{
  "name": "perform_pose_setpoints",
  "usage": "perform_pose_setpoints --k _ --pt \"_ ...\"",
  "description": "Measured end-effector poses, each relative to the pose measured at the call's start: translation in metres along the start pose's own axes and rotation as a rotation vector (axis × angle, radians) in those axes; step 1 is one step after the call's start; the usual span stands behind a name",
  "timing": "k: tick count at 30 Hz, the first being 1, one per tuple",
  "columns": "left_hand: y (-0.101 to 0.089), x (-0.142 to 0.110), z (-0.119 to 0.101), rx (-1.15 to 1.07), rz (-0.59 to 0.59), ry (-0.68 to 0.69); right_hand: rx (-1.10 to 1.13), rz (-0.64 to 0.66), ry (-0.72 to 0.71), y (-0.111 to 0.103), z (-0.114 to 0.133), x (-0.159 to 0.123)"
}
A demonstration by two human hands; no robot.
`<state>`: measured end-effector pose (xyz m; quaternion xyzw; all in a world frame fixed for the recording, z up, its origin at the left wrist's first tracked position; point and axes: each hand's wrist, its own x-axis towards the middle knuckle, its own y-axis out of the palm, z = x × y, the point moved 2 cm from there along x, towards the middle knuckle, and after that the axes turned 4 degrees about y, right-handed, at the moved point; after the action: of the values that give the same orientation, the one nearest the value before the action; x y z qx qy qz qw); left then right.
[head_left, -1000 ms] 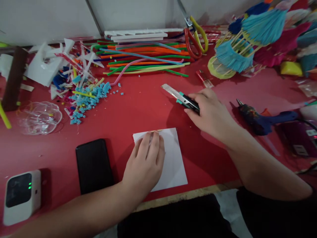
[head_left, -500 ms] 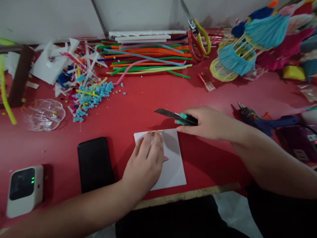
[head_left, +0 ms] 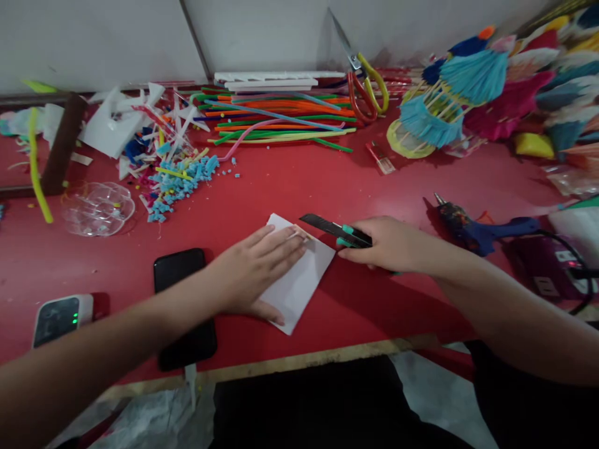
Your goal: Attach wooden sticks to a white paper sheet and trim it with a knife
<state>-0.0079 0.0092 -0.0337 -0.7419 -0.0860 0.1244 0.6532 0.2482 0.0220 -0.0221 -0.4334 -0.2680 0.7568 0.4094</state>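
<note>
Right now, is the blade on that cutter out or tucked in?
Out. The dark blade sticks well past the front of the cutter in the right hand, pointing toward the white paper's far side.

So the white sheet [head_left: 302, 280] is flat on the red table [head_left: 281, 181], turned at an angle with one corner toward the table's front edge. Looks plain, straight-edged, and it's partly covered by the left hand [head_left: 255, 268]. There's a small, thin pale piece [head_left: 304, 234] near its far edge, right by the fingertips. Too small and blurry to say what it's made of, tbh. The utility knife [head_left: 339, 232] is black with teal-green bits, sitting in the right hand [head_left: 386, 243]. Its dark blade is out, pointing left just beyond the sheet's far edge. Can't tell if it's touching anything.
</note>
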Motion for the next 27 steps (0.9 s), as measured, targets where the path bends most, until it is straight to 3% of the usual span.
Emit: perform_pose_setpoints --k 2,4,6,9,10,12,14,17,21,24,27 --pt "-0.014 -0.003 0.017 -0.032 0.072 0.073 -0.052 -0.175 -0.032 0.001 -0.011 -0.004" --pt "-0.025 -0.002 0.018 -0.039 0.018 0.051 -0.13 -0.409 -0.041 0.002 -0.021 -0.004" --pt "-0.027 0.003 0.002 -0.054 -0.063 -0.026 -0.218 -0.538 -0.042 0.005 -0.027 0.0" --pt "-0.015 0.013 -0.031 0.031 -0.203 -0.366 -0.367 -0.619 -0.047 0.008 -0.024 0.007" --pt "-0.009 0.015 -0.041 0.068 -0.19 -0.469 -0.394 -0.651 -0.054 0.008 -0.02 0.009" --pt "0.001 0.019 -0.054 0.1 -0.115 -0.481 -0.386 -0.704 -0.108 0.007 -0.011 0.011" --pt "0.005 0.018 -0.054 0.103 -0.078 -0.407 -0.322 -0.694 -0.226 0.007 -0.003 0.012" --pt "-0.001 0.008 -0.036 0.093 -0.072 -0.302 -0.234 -0.599 -0.402 0.009 0.005 0.011" --pt "-0.012 -0.008 -0.008 0.05 -0.03 -0.157 -0.246 -0.524 -0.441 0.013 0.004 0.011" --pt "-0.015 -0.011 0.001 0.08 -0.167 -0.134 -0.325 -0.464 -0.483 0.015 0.003 0.014" --pt "-0.014 -0.007 0.0 0.057 -0.33 -0.204 -0.364 -0.399 -0.529 0.017 0.002 0.02"
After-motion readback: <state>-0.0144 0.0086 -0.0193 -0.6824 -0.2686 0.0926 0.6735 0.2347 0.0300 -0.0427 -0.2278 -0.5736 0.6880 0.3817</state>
